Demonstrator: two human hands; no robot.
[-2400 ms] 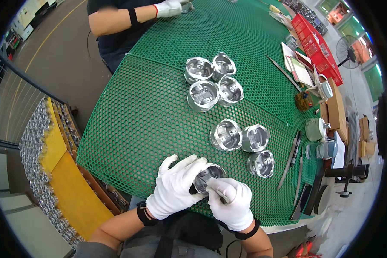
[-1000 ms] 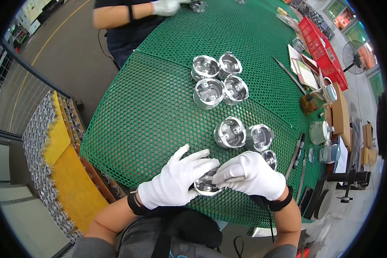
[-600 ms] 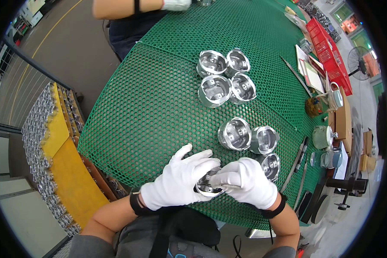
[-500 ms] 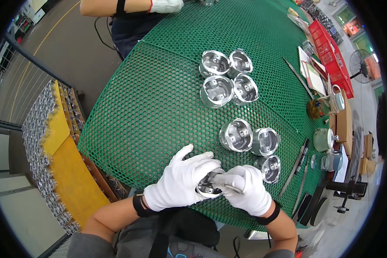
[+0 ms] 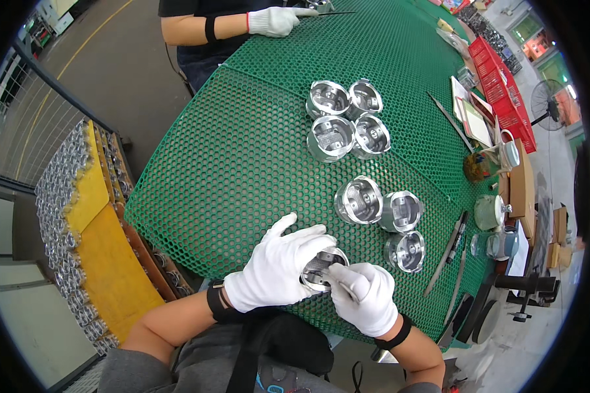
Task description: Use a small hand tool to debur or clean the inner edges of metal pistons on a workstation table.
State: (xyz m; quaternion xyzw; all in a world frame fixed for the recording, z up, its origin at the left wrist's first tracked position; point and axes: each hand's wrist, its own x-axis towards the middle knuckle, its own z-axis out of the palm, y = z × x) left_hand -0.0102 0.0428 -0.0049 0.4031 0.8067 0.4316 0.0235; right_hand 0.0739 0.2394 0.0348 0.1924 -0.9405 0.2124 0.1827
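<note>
In a white glove, my left hand [image 5: 275,267] curls round a shiny metal piston [image 5: 316,263] at the near edge of the green mat. The piston's hollow side faces up. My right hand [image 5: 368,300], gloved too, is closed with its fingertips at the piston's rim. Something slim and greyish seems pinched there, but the fingers mostly hide it. Just beyond my right hand stand three more pistons [image 5: 358,200], hollow side up. Farther off, several pistons [image 5: 330,139] are grouped close together.
The green honeycomb mat [image 5: 196,190] covers the table. Files [image 5: 442,259], a marker [image 5: 459,236], glass jars [image 5: 488,213] and a red crate [image 5: 501,85] line the right side. At left, a yellow-topped rack [image 5: 115,268] holds many pistons. Across the table is a co-worker's gloved hand [image 5: 273,22].
My right hand has shifted slightly left and down at the piston, baring more of its inside. My left hand keeps its hold. The co-worker's hand has come farther into view with a thin dark tool.
</note>
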